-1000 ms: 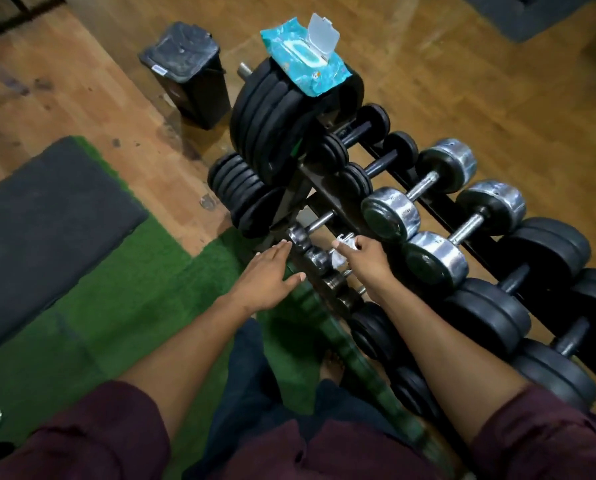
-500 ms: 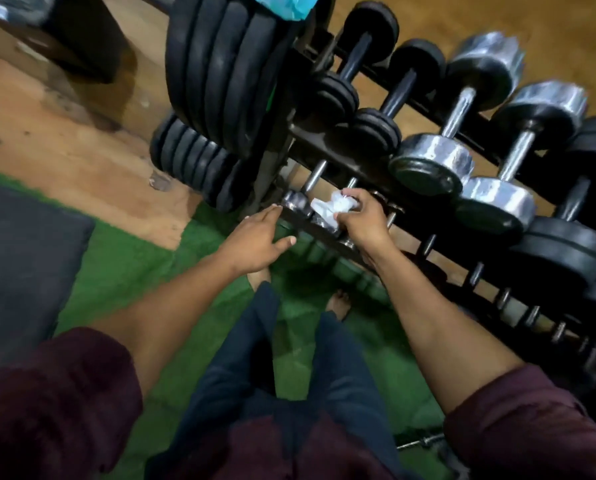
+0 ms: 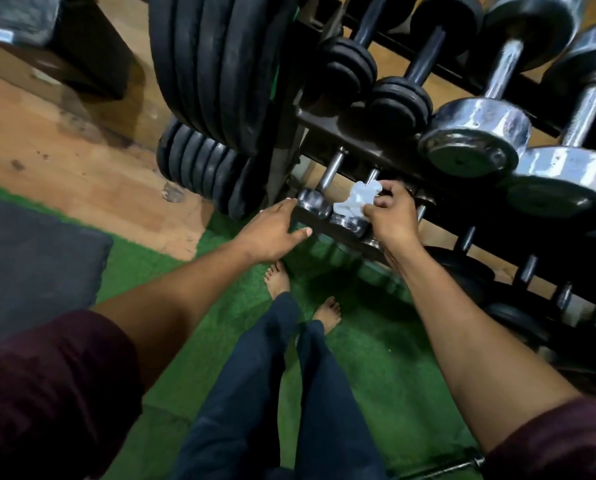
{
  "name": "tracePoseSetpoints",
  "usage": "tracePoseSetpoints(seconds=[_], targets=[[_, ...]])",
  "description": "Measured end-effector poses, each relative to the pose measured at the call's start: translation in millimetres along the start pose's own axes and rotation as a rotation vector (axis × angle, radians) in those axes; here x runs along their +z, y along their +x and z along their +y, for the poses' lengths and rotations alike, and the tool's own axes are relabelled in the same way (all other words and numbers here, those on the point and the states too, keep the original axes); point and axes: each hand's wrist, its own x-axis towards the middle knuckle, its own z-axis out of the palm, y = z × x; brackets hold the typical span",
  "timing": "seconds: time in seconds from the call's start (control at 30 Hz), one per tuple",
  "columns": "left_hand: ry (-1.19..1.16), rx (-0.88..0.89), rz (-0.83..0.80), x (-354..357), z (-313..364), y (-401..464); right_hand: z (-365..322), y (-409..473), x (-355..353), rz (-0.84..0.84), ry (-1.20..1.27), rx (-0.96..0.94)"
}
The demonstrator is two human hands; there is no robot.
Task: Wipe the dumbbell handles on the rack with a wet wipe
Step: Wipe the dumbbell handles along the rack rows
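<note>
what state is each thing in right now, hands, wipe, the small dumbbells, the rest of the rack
left hand: fingers straight, tips at the first small dumbbell
right hand: pinching the wet wipe
wet wipe: crumpled, on the second small dumbbell
first small dumbbell: racked on the lower rail, uncovered
chrome dumbbells: racked on the upper tier
weight plates: stacked upright at the rack end
</note>
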Motion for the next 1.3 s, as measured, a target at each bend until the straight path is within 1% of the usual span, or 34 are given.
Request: tracePoseSetpoints(seconds=[0.2, 0.3, 0.4, 0.47, 0.57, 0.63, 0.7, 0.83, 0.9, 1.0, 1.13, 1.3], targets=[[-0.026, -0.031, -0.018, 24.5, -6.9, 35.4, 37.3, 27.6, 15.7, 0.026, -0.095, -0.064], [-0.003, -0.024, -0.02, 38.2, -10.9, 68.1, 51.7, 47.5, 23.9, 0.103, -0.241, -0.096], [0.006, -0.065, -0.005, 52.1, -18.5, 112.6, 64.1, 68.2, 34.0, 0.199, -0.331, -0.137], [-0.016, -0.12, 0.012, 59.4, -22.0, 138.9, 70.3, 81.1, 44.5, 0.192, -0.375, -0.191], [-0.005, -0.14, 0.046, 77.3, -24.9, 170.1, 80.4, 108.6, 62.7, 0.18, -0.422, -0.235], [-0.019, -0.157, 0.11, 91.6, -29.2, 182.4, 88.0, 129.1, 76.7, 0.136, -0.474, -0.288], [-0.05, -0.153, 0.213, 104.9, -36.1, 190.9, 95.1, 148.0, 91.6, 0.061, -0.498, -0.383], [-0.064, -0.104, 0.319, 116.0, -42.9, 195.9, 95.0, 169.4, 113.9, 0.004, -0.405, -0.461], [-0.115, -0.105, 0.317, 116.8, -44.0, 198.2, 90.5, 170.6, 121.6, -0.036, -0.408, -0.469], [-0.202, -0.147, 0.297, 119.4, -44.0, 202.7, 89.7, 171.1, 125.7, -0.145, -0.475, -0.51], [-0.335, -0.206, 0.35, 126.0, -43.2, 202.8, 94.2, 185.3, 121.3, -0.252, -0.499, -0.545], [-0.385, -0.246, 0.325, 125.6, -44.5, 206.3, 85.8, 196.6, 107.4, -0.513, -0.603, -0.656]])
